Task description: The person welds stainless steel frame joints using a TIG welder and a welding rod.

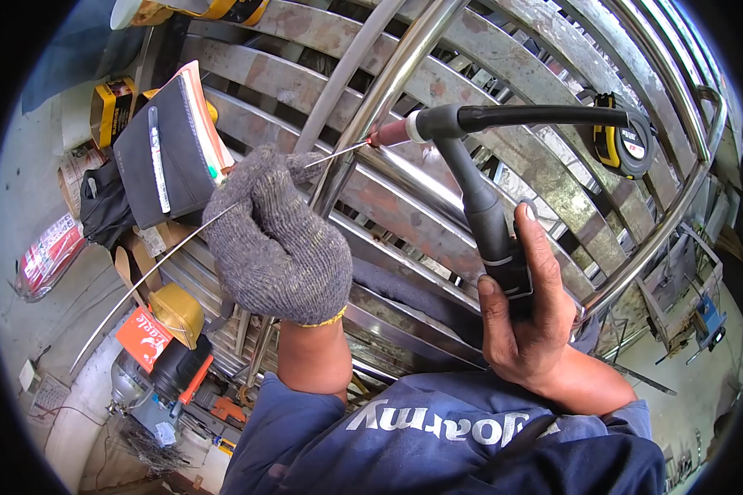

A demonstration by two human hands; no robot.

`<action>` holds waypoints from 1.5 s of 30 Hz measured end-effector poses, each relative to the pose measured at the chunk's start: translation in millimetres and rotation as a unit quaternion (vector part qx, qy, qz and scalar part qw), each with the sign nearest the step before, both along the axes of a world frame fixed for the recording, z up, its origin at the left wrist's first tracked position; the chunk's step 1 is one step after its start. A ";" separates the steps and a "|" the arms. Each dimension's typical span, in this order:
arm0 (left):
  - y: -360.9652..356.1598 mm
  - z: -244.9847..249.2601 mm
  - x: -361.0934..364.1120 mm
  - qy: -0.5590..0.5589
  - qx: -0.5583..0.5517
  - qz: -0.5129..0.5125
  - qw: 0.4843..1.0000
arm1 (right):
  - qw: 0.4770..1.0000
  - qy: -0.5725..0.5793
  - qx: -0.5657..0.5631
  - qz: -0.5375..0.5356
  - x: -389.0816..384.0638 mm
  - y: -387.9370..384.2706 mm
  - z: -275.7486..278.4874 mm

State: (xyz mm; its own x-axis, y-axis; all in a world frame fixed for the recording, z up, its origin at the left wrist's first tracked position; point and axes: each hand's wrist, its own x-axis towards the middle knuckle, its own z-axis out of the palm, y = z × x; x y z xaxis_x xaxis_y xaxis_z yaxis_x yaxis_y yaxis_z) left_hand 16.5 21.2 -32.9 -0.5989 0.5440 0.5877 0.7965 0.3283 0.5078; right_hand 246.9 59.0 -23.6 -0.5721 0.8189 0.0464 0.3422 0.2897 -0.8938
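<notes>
My left hand, in a grey knitted glove, pinches a long thin metal rod. The rod's short end reaches right to the tip of a welding torch, and its long end curves down to the left. My bare right hand is closed round the torch's black handle, with a finger stretched along it. The torch's pinkish nozzle sits at a joint of shiny metal tubes, where a small reddish glow shows at the rod's end.
Slatted metal bars lie under the hands. A tape measure rests on them at the upper right. On the left are a dark notebook with a pen, a yellow cup-shaped object and an orange box.
</notes>
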 end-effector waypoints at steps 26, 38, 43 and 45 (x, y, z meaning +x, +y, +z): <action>-0.5 -3.5 0.8 -0.045 0.000 0.018 0.999 | 0.997 0.047 -0.048 -0.029 3.8 -4.8 -6.7; -4.1 3.7 -3.0 -0.037 -0.015 0.008 0.999 | 0.999 0.025 -0.017 -0.018 2.0 -4.4 -4.9; -10.8 5.9 -5.3 -0.104 -0.033 -0.026 0.994 | 1.000 0.021 -0.009 -0.013 0.0 -4.7 -3.1; -11.2 -0.5 -6.6 -0.156 0.010 -0.026 0.987 | 1.000 0.012 0.006 -0.014 -0.5 -5.7 -4.3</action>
State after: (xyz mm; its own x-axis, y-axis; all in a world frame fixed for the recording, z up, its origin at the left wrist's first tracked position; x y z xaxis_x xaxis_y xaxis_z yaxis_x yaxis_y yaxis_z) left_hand 9.8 9.9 -33.5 -0.7238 0.5692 0.3901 0.6164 0.2793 0.7362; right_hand 246.4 53.3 -27.9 -0.5471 0.8342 0.0695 0.3292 0.2907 -0.8984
